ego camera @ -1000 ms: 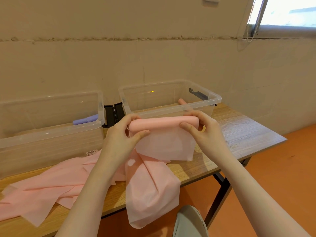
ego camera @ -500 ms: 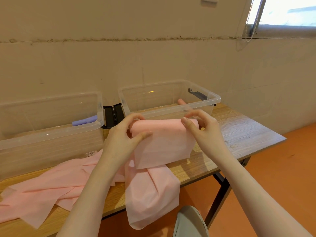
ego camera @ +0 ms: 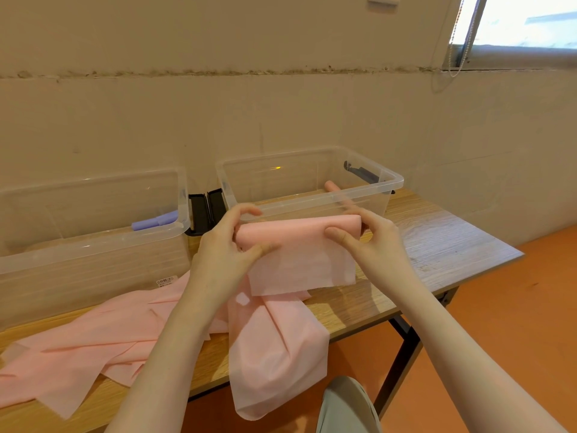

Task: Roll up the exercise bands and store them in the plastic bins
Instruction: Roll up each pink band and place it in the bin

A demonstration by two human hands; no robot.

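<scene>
Two clear plastic bins [ego camera: 93,242] [ego camera: 312,195] on wood-grain table [ego camera: 437,245]. One pink rolled band [ego camera: 331,185] in the right bin, one purple roll [ego camera: 153,221] in the left. Left hand [ego camera: 224,254] and right hand [ego camera: 371,242]: each grip pinches the half-rolled, thin, matte pink band [ego camera: 299,232] just before the right bin; loose tail drapes over the table edge.

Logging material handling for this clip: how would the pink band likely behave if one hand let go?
Probably floppy: the pink band hangs limp below the roll and drapes over the table edge. The roll would likely loosen, since only the left hand and right hand pinch its ends. It looks thin and light, slightly translucent.
</scene>
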